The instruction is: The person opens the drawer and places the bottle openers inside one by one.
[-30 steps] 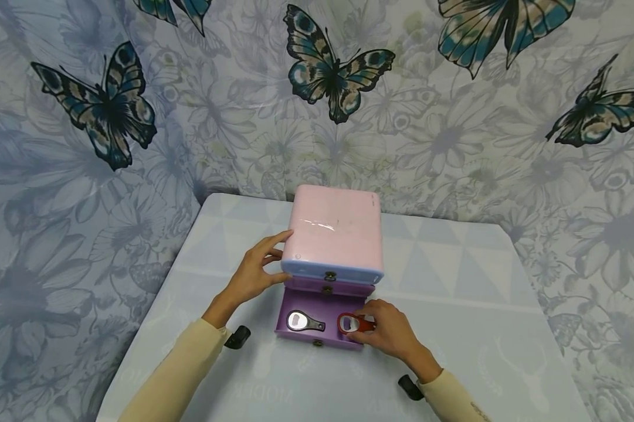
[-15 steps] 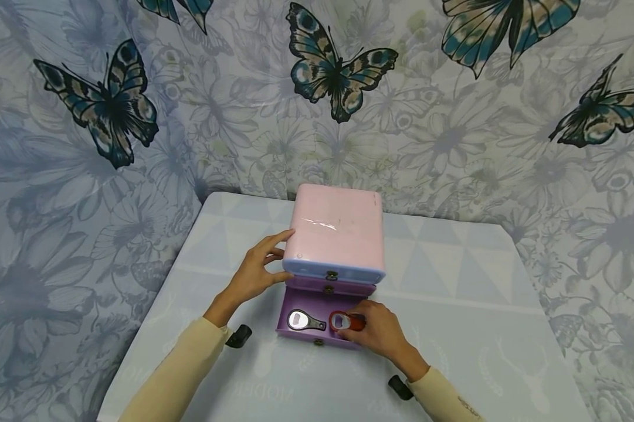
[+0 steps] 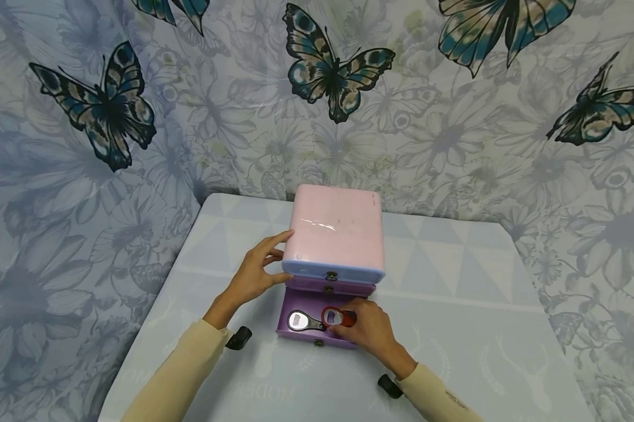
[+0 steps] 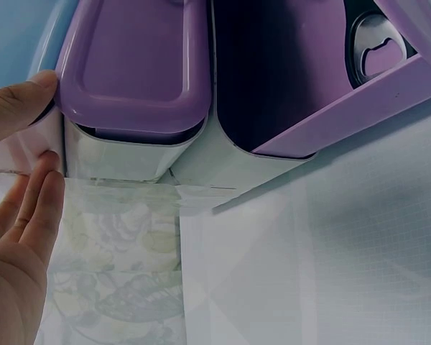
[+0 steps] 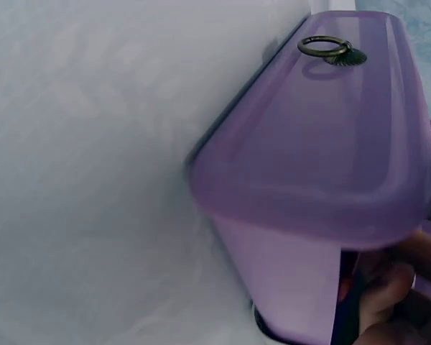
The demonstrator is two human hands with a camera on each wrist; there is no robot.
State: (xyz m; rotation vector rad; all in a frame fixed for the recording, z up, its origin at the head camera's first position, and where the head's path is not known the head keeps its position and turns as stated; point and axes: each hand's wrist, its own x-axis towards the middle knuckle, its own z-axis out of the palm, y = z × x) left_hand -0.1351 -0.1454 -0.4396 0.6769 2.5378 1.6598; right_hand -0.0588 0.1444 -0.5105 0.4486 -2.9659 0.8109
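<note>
A small drawer chest with a pink top stands on the table, its lowest purple drawer pulled out. My left hand rests on the chest's left side; in the left wrist view the thumb lies by the blue front edge and straight fingers touch the side. Inside the drawer, a black bottle opener with a metal insert lies at the left. Over the drawer's right part my right hand grips a red bottle opener, its ring end near the black one's handle. The right wrist view mostly hides the held opener behind the drawer wall.
Above the open drawer are a purple middle drawer and a blue top drawer, each with a ring pull. The pale patterned table reaches back to a butterfly-print wall covering.
My right hand has moved left within the drawer, carrying the red bottle opener closer to the black one. My left hand stays on the chest's side.
</note>
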